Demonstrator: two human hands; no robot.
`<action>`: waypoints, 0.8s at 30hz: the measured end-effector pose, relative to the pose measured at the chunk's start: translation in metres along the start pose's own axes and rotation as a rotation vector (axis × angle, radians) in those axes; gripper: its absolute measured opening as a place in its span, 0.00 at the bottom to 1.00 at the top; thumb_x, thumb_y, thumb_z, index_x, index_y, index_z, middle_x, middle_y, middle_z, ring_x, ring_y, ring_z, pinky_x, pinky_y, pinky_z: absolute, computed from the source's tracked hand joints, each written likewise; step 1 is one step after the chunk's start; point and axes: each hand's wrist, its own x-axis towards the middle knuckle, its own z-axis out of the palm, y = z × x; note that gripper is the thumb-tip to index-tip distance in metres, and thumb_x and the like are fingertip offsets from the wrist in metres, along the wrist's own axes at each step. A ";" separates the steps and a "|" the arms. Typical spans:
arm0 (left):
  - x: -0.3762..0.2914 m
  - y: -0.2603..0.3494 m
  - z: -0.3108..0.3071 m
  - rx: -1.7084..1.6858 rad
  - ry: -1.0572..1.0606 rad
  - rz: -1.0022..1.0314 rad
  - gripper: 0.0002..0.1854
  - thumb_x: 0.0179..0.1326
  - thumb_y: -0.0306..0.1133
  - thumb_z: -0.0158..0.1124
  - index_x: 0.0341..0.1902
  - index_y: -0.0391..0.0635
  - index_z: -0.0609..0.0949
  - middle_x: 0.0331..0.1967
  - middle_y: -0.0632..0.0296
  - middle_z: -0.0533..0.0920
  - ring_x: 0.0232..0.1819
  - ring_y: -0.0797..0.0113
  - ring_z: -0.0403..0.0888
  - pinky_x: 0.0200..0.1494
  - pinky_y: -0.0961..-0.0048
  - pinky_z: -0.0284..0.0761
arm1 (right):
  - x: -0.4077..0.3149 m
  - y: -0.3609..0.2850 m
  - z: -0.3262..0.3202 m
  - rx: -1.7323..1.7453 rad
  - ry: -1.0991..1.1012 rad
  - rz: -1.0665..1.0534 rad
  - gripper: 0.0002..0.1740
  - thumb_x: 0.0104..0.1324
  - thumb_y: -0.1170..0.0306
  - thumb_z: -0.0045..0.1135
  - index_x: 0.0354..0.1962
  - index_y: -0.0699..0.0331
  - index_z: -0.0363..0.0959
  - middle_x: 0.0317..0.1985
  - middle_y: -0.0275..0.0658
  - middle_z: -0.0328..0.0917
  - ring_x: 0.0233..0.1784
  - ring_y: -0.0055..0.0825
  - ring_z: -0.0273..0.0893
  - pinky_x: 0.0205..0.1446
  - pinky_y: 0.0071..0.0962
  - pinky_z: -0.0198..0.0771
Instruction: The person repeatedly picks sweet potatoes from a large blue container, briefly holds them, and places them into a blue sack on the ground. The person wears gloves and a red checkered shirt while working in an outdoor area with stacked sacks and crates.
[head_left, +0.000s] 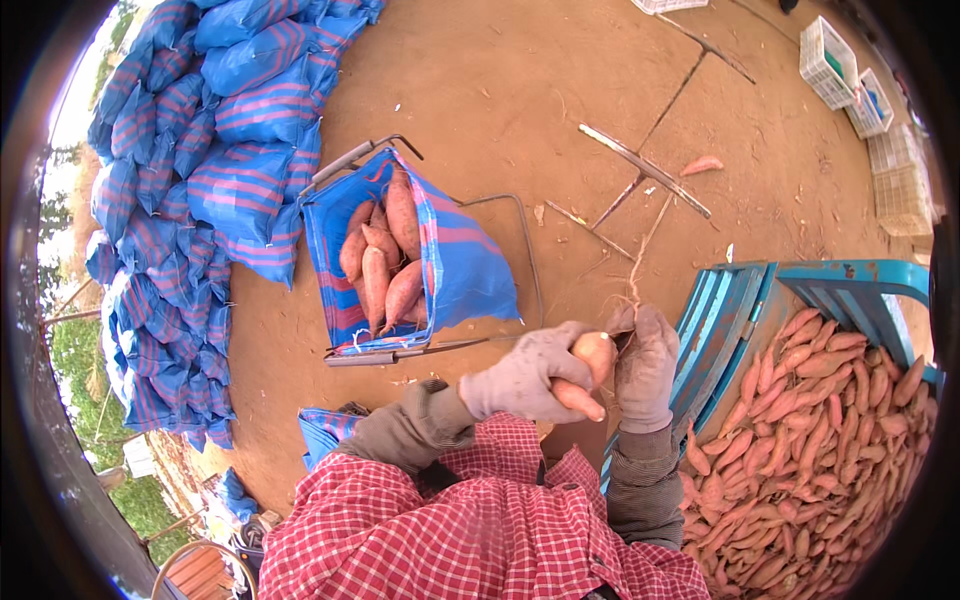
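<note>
My left hand (536, 373), in a pale work glove, is closed around sweet potatoes (594, 355), a rounded one at the top and a narrower one poking out below. Close beside it, my right hand (646, 367), gloved too, has its fingers closed on a thin root (636, 279) that rises above them. A blue and pink striped woven sack (469, 259) hangs held wide on a metal frame (360, 360), ahead and to the left of my hands. Several sweet potatoes (377, 281) lie inside it.
A large heap of sweet potatoes (810, 442) fills the right side, behind blue slatted metal panels (720, 315). Filled striped sacks (240, 187) are stacked at the left. White plastic crates (827, 64) stand far right. A metal bar (645, 169) and one sweet potato (701, 166) lie on the dirt floor.
</note>
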 end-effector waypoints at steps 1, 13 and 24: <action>-0.003 0.011 -0.024 0.063 0.071 0.066 0.16 0.36 0.39 0.82 0.29 0.51 0.86 0.46 0.46 0.80 0.47 0.46 0.80 0.46 0.60 0.77 | 0.003 -0.003 0.007 0.135 -0.052 -0.076 0.19 0.74 0.61 0.51 0.28 0.68 0.72 0.31 0.35 0.73 0.34 0.24 0.68 0.38 0.28 0.64; -0.092 -0.050 -0.140 -0.404 0.962 -0.360 0.08 0.52 0.21 0.72 0.36 0.39 0.83 0.28 0.71 0.80 0.31 0.82 0.76 0.33 0.82 0.72 | -0.021 0.049 -0.003 0.134 0.153 0.193 0.13 0.71 0.65 0.57 0.36 0.69 0.76 0.32 0.37 0.78 0.33 0.22 0.73 0.39 0.24 0.68; 0.086 -0.030 -0.061 -0.570 0.630 -0.689 0.27 0.61 0.32 0.66 0.62 0.39 0.70 0.34 0.63 0.78 0.25 0.73 0.77 0.22 0.76 0.76 | -0.022 0.049 -0.174 -0.201 0.321 0.401 0.15 0.71 0.63 0.57 0.36 0.69 0.77 0.30 0.31 0.77 0.32 0.16 0.72 0.34 0.18 0.67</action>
